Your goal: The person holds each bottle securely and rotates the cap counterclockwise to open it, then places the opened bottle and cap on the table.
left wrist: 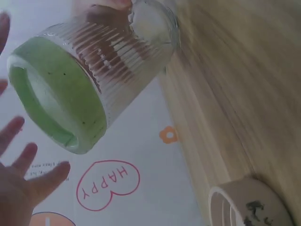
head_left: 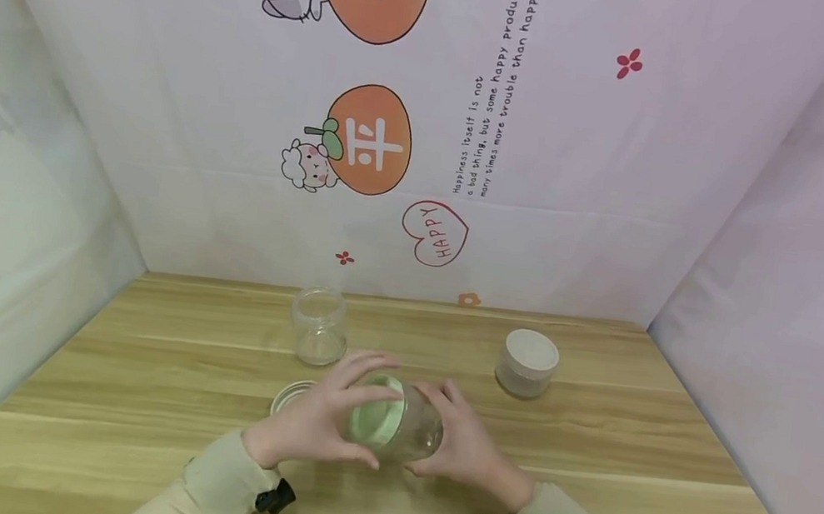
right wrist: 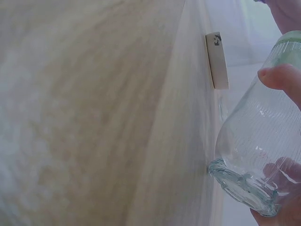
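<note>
A clear ribbed glass jar (left wrist: 127, 61) with a wide green band (left wrist: 61, 89) round one end lies tilted in the air, close over the wooden table. My right hand (head_left: 471, 447) grips its clear body near the base, thumb and fingers on opposite sides. At the green end, my left hand (head_left: 323, 419) has its fingers spread around the band, and the left wrist view shows a gap between fingers and jar. Just beyond my left wrist a pale round lid (head_left: 289, 393) rests on the table, partly hidden by that hand; dark marks show on its side.
Behind my left hand stands an uncovered clear glass jar (head_left: 320, 327). A low jar with a white lid (head_left: 527, 363) is at the back right. White printed cloth (head_left: 534, 245) walls the wooden table (head_left: 618, 446) at the back and both sides.
</note>
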Available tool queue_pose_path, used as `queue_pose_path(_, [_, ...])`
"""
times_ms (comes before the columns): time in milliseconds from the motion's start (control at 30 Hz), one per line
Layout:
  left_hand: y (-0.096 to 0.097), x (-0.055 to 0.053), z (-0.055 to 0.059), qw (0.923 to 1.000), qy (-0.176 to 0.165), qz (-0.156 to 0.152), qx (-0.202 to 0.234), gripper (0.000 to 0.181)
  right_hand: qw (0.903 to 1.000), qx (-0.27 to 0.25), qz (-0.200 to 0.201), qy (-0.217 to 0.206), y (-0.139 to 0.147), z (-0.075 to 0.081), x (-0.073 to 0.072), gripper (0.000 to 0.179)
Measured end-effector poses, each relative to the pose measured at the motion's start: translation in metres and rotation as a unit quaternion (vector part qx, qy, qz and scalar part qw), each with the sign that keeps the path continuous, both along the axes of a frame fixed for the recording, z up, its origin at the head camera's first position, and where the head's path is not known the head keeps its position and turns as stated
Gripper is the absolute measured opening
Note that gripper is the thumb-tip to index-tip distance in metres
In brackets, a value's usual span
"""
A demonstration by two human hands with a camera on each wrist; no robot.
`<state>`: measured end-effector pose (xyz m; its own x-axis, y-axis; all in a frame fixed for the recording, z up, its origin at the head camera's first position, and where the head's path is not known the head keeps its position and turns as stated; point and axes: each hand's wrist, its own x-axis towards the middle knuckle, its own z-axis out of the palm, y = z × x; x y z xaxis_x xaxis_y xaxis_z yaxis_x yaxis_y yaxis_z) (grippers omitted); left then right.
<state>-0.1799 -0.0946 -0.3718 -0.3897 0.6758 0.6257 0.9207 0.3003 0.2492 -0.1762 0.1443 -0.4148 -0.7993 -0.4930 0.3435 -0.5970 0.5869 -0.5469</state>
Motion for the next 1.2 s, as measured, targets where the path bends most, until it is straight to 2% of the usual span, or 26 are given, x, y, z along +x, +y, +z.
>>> queue_pose_path(67, [-0.0004,-0.0019,-0.0002,0.9989,0.028,-0.029,-0.024,0.08,1.0,0.001,0.003,-0.003,0.0008,-0.0006,-0.0002,0.093])
queue_pose_path(133, [-0.0006,-0.0025,-0.0004,0.9973,0.038,-0.046,-0.043,0.079,1.0,0.002,0.005,-0.006,0.0016,-0.0014,-0.0005,0.093])
queue_pose_path(333, [0.0002,-0.0024,0.0003,0.9948,0.048,-0.055,-0.07,0.076,0.9999,0.0,0.006,-0.009,0.0012,-0.0009,0.0001,0.093])
queue_pose_path(500, [0.0001,-0.0026,-0.0012,0.9947,0.038,-0.043,-0.085,0.071,1.0,-0.001,0.003,0.0,0.0009,0.0002,0.0011,0.094])
queue_pose_path(800, [-0.0002,-0.0024,0.0001,0.9966,0.014,-0.011,-0.08,0.068,1.0,-0.003,0.003,-0.004,-0.0005,0.0011,0.0018,0.093])
queue_pose_path(1033, [0.002,-0.0007,0.0036,0.9967,-0.031,0.032,-0.067,0.068,1.0,0.001,0.002,-0.007,-0.0016,0.0037,0.0031,0.092])
queue_pose_path(1200, [0.0058,0.0027,0.0072,0.9938,-0.069,0.067,-0.057,0.067,1.0,0.005,-0.002,-0.006,-0.0021,0.003,0.0029,0.092])
